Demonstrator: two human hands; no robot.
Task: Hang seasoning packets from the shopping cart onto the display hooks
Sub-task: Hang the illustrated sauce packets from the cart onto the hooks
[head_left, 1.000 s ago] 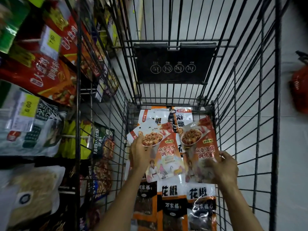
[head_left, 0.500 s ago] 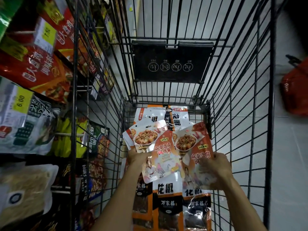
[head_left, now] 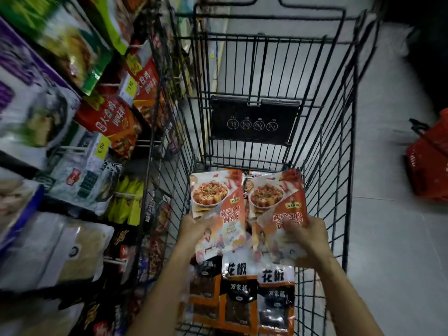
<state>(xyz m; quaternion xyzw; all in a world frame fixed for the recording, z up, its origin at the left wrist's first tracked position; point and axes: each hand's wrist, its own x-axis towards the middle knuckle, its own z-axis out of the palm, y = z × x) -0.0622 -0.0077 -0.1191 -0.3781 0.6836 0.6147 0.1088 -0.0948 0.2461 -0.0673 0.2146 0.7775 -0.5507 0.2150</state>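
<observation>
I hold two orange and white seasoning packets with a tofu dish printed on them, inside the black wire shopping cart. My left hand grips the left packet by its lower left edge. My right hand grips the right packet near its lower right part. Both packets are lifted above the cart floor and stand side by side. Below them lie several orange and black peppercorn packets. Display hooks with hanging packets line the shelf on the left.
The shelf on the left is dense with hanging packets, among them red ones, and yellow price tags. A black child-seat flap closes the cart's far end. A red basket stands on the grey floor at the right.
Both hands have lifted the two tofu packets higher and straightened them. The view has swung up and left, showing more of the shelf and the cart's far end.
</observation>
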